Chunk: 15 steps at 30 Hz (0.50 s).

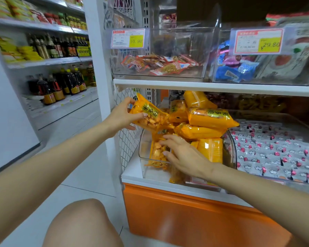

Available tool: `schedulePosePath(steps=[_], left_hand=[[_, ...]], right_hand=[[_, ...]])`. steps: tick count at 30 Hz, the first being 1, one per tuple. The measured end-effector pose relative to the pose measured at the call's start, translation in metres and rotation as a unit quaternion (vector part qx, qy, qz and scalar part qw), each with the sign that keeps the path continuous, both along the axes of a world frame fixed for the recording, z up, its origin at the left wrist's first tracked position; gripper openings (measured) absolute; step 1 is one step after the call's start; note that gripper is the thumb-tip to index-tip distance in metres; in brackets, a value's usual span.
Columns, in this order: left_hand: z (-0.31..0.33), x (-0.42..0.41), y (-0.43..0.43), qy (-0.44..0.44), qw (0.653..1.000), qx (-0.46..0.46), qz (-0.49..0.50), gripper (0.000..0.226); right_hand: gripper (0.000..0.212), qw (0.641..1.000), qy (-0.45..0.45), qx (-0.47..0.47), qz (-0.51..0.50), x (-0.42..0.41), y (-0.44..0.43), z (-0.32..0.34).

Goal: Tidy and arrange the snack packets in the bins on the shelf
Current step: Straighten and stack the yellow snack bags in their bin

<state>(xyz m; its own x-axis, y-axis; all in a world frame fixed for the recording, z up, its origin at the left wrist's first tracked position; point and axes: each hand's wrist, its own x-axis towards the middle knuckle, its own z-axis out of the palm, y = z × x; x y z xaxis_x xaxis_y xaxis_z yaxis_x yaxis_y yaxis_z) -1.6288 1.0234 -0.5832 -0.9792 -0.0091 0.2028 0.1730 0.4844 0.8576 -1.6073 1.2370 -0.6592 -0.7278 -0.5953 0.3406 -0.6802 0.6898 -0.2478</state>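
Note:
A clear plastic bin (142, 158) on the lower shelf holds several orange snack packets (206, 118) piled high. My left hand (122, 115) grips one orange packet (151, 116) by its left end, lifted above the bin's left side. My right hand (183, 154) reaches into the front of the bin, fingers spread over another orange packet (157, 154) that stands against the bin's front wall. Whether those fingers curl round that packet I cannot tell.
To the right lies a bin of grey packets with pink marks (275, 150). The upper shelf (203, 86) carries clear bins of red-orange packets (159, 65) and blue packets (234, 70) with price tags. A wire mesh panel (128, 138) bounds the left side. Bottles line shelves at far left.

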Motion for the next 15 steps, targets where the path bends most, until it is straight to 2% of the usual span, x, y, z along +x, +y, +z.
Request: schedulePosePath(steps=[5, 10, 13, 15], left_hand=[[0.011, 0.018, -0.011, 0.035, 0.999, 0.009, 0.032, 0.040], [0.012, 0.039, -0.024, 0.048, 0.996, 0.049, 0.049, 0.034], [0.010, 0.050, -0.032, 0.048, 0.995, 0.067, 0.049, 0.034], [0.009, 0.058, -0.039, 0.050, 0.994, 0.084, 0.046, 0.032]], right_hand=[[0.041, 0.998, 0.025, 0.063, -0.001, -0.021, -0.019, 0.005], [0.059, 0.983, -0.014, 0.176, -0.045, -0.040, -0.038, 0.011], [0.072, 0.956, -0.065, 0.279, -0.065, -0.049, -0.045, 0.018], [0.065, 0.946, -0.114, 0.294, -0.078, -0.057, -0.048, 0.023]])
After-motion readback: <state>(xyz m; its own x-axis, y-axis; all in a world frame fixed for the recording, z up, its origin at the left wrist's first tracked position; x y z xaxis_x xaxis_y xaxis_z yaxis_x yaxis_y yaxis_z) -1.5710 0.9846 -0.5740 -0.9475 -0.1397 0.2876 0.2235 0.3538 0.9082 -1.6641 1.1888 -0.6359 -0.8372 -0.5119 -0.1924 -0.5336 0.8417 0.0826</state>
